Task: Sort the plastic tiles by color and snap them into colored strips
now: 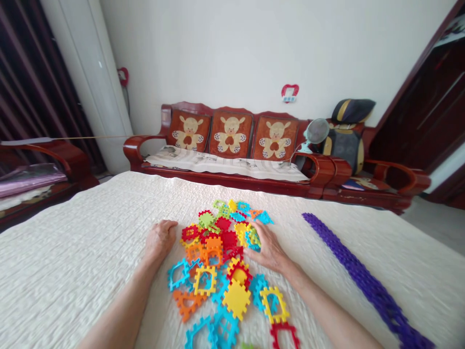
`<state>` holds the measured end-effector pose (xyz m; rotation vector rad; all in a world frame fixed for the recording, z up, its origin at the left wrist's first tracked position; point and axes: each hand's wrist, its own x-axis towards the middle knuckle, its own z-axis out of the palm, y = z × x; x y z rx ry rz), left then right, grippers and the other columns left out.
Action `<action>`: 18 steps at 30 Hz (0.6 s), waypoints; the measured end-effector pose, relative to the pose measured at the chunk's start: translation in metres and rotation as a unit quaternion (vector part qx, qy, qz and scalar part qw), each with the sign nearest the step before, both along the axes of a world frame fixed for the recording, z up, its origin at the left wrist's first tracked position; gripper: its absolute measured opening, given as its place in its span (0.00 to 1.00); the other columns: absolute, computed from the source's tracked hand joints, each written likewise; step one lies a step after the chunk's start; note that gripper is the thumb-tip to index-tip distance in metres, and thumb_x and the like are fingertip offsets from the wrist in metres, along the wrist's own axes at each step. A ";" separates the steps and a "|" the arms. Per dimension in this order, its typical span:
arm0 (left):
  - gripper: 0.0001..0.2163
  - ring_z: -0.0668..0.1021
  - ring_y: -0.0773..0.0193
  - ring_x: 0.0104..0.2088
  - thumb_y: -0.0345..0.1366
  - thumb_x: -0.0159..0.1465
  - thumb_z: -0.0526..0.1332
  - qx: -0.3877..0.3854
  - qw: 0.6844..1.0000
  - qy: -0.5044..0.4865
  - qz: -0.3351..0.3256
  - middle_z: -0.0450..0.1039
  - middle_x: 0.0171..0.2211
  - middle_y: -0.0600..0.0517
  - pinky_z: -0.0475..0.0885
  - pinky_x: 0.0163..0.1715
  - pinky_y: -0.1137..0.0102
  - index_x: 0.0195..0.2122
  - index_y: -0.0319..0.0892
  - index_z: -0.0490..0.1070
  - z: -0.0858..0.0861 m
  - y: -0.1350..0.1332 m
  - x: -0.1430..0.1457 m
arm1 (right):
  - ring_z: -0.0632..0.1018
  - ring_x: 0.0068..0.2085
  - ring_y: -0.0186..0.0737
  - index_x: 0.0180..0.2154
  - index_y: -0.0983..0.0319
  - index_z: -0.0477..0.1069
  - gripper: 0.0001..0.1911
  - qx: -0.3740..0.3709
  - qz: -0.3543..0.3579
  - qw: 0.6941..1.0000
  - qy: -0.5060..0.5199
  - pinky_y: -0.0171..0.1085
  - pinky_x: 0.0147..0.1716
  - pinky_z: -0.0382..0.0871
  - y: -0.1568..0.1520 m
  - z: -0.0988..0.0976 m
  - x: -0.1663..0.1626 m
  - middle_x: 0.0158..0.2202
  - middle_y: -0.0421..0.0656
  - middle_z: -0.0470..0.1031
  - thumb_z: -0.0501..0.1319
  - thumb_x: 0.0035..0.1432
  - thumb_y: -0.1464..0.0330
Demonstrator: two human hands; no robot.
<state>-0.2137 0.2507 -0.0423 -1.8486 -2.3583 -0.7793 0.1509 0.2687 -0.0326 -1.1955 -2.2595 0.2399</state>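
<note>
Many toothed, interlocking plastic tiles in red, yellow, orange, blue and green lie heaped on a cream quilted cover (98,228). To the left of the heap, my left hand (162,238) rests on the cover with fingers curled in and nothing visible in them, near a red window tile (190,232). My right hand (269,246) is at the heap's right side, thumb and fingers curved around some blue and green tiles (253,238). Closer to me are a solid yellow tile (237,299), a yellow frame tile (274,304) and an orange triangular tile (188,303).
A long purple braided strip (358,271) lies at the right on the cover. Beyond the far edge stands a wooden sofa (221,177) with bear cushions (231,133). A small fan (317,131) and a chair with a massage cushion (343,145) are at the right.
</note>
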 end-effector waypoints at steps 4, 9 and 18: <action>0.18 0.75 0.58 0.44 0.33 0.59 0.48 0.005 1.000 0.006 0.002 0.76 0.44 0.50 0.68 0.47 0.68 0.41 0.43 0.76 0.002 -0.001 0.002 | 0.58 0.62 0.48 0.59 0.59 0.53 0.33 -0.002 0.083 0.992 0.098 0.49 0.59 0.55 -0.005 0.010 -0.001 0.62 0.50 0.55 0.59 0.54 0.59; 0.17 0.75 0.59 0.43 0.32 0.59 0.48 0.014 1.000 0.019 0.005 0.76 0.42 0.49 0.69 0.45 0.68 0.40 0.44 0.77 0.003 -0.001 0.004 | 0.72 0.50 0.44 0.50 0.60 0.66 0.20 0.005 -0.089 0.973 0.213 0.43 0.48 0.67 0.019 0.004 0.022 0.50 0.48 0.70 0.54 0.56 0.60; 0.17 0.75 0.59 0.43 0.31 0.59 0.48 0.019 1.000 0.004 0.001 0.76 0.42 0.48 0.67 0.47 0.68 0.39 0.42 0.77 0.001 0.000 0.004 | 0.71 0.50 0.45 0.50 0.60 0.68 0.23 0.018 -0.198 0.980 -0.020 0.43 0.52 0.62 0.067 -0.016 0.035 0.48 0.46 0.73 0.53 0.51 0.69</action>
